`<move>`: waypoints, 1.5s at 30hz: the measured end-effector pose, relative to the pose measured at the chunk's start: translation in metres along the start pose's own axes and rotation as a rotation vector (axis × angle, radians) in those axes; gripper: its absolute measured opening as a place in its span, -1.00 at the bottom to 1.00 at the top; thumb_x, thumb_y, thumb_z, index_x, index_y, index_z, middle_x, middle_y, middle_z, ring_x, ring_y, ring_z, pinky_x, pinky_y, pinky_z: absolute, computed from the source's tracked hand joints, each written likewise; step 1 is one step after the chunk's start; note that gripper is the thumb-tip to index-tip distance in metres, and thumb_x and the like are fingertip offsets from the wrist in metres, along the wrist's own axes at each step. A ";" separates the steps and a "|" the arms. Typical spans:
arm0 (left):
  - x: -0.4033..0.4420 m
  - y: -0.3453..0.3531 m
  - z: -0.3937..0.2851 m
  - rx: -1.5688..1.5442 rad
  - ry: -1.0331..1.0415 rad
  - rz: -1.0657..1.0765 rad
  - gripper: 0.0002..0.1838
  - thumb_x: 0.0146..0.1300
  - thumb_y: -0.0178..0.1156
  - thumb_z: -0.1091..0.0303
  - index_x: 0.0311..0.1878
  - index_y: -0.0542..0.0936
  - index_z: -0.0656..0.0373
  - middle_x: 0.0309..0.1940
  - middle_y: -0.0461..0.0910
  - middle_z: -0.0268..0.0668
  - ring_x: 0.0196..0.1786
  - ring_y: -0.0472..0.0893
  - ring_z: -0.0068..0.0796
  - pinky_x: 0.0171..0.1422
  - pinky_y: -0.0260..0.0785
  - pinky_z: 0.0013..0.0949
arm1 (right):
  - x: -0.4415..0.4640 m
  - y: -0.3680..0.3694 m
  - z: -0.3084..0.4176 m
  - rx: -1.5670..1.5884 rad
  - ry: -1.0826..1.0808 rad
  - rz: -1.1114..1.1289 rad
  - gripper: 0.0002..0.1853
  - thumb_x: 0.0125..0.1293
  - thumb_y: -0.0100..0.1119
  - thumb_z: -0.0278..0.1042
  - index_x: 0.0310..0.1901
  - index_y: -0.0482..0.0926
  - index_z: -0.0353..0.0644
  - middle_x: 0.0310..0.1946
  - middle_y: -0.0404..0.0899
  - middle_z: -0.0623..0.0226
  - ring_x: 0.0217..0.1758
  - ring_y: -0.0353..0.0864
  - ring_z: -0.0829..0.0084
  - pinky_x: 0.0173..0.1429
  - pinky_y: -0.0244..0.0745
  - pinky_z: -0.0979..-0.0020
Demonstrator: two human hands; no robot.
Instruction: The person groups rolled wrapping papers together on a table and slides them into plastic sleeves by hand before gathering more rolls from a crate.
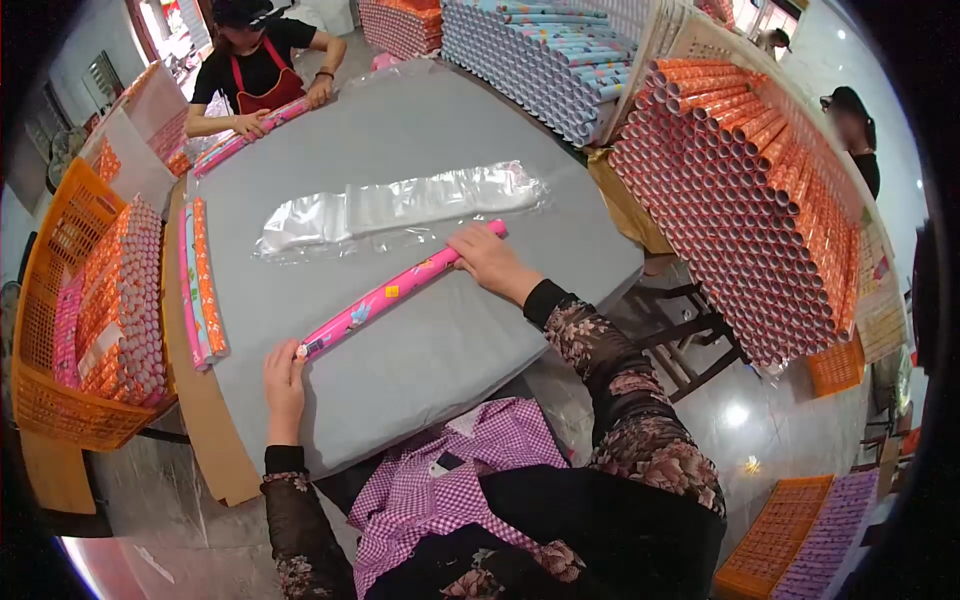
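Note:
A pink patterned roll of wrapping paper (400, 288) with a small yellow sticker lies diagonally on the grey-covered table (400, 130). My left hand (284, 385) is closed at the roll's near left end, fingers pressed against its tip. Near the far right end, my right hand (490, 262) wraps over the roll from above. Just beyond the roll lies a stack of clear plastic sleeves (400, 208), flat and shiny. Three more rolls, including an orange roll (208, 280) and a blue one, rest side by side along the table's left edge.
Across the table a person in a red apron (268, 80) handles another pink roll (245, 135). Orange-and-white rolls (740, 200) are piled high at the right, blue rolls (540, 65) at the back. An orange basket (60, 300) of rolls stands left. Another person (855, 135) is far right.

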State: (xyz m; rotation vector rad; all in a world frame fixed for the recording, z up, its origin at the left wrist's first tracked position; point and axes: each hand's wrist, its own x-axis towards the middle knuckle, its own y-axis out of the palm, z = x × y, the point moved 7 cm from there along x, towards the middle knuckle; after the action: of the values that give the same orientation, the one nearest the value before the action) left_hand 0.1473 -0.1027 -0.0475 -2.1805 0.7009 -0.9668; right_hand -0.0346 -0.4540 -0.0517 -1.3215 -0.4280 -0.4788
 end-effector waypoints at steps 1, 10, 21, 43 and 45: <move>0.000 0.001 0.002 0.000 -0.001 -0.006 -0.76 0.40 0.14 0.38 0.02 0.58 0.32 -0.02 0.61 -0.09 0.07 0.53 -0.07 0.19 0.36 -0.15 | 0.001 0.000 0.000 0.002 0.003 0.008 -0.53 0.19 0.32 -0.31 0.15 0.50 -0.21 0.03 0.54 0.17 0.20 0.47 0.13 0.42 0.26 0.07; -0.001 0.000 0.001 -0.012 -0.013 0.006 -0.76 0.38 0.16 0.41 0.04 0.59 0.31 -0.02 0.61 -0.11 0.07 0.53 -0.07 0.20 0.36 -0.17 | 0.075 -0.149 0.094 0.630 0.023 -0.106 -0.62 0.26 0.16 -0.51 0.13 0.55 -0.26 0.07 0.63 0.16 0.18 0.59 0.24 0.38 0.34 0.19; -0.013 -0.010 -0.017 0.161 0.097 0.018 -0.65 0.39 0.13 0.34 0.20 0.52 0.22 0.10 0.56 -0.08 0.17 0.48 -0.09 0.28 0.30 -0.16 | 0.079 -0.287 0.196 1.558 -0.757 -0.068 -0.49 0.38 0.23 -0.16 0.18 0.46 -0.42 0.02 0.59 -0.06 0.01 0.63 0.07 0.10 0.55 0.06; 0.008 -0.018 -0.045 -0.024 -0.087 0.054 -0.77 0.43 0.08 0.38 0.04 0.56 0.30 -0.26 0.56 0.01 -0.19 0.55 0.03 -0.09 0.41 -0.07 | 0.097 -0.223 0.242 2.221 -0.283 0.252 -0.59 0.36 0.15 -0.55 0.24 0.46 -0.36 0.02 0.61 0.12 0.06 0.61 0.38 0.14 0.53 0.36; 0.009 -0.018 -0.047 -0.067 -0.075 0.044 -0.79 0.42 0.08 0.41 0.01 0.59 0.29 -0.26 0.58 -0.02 -0.19 0.57 -0.01 -0.10 0.43 -0.09 | 0.094 -0.239 0.225 2.224 -0.268 0.299 -0.59 0.36 0.15 -0.58 0.24 0.46 -0.36 0.02 0.62 0.13 0.06 0.61 0.41 0.14 0.53 0.39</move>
State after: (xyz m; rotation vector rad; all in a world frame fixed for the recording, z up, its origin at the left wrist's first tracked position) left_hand 0.1196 -0.1128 -0.0057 -2.2379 0.7525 -0.8463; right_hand -0.0963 -0.2838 0.2379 0.7489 -0.5991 0.4916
